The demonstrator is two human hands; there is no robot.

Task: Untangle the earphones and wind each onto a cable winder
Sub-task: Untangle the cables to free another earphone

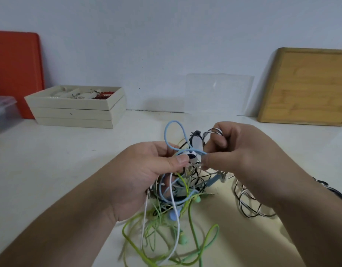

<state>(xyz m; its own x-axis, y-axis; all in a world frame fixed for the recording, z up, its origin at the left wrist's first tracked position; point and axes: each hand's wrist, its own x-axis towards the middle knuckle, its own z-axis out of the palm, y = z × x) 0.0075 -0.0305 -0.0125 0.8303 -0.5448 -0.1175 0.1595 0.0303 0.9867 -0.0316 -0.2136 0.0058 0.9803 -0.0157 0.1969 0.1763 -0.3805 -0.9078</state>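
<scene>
A tangled bundle of earphones [177, 191], with blue, green, white, black and striped cords, hangs between both hands above the white tabletop [69, 160]. The left hand [145, 174] grips the knot from the left, thumb pressed on a small dark-and-white earbud [191, 156]. The right hand [241, 157] pinches cords just beside it, with a striped cable [249, 207] looped over its fingers. Loose green loops trail down onto the tabletop.
</scene>
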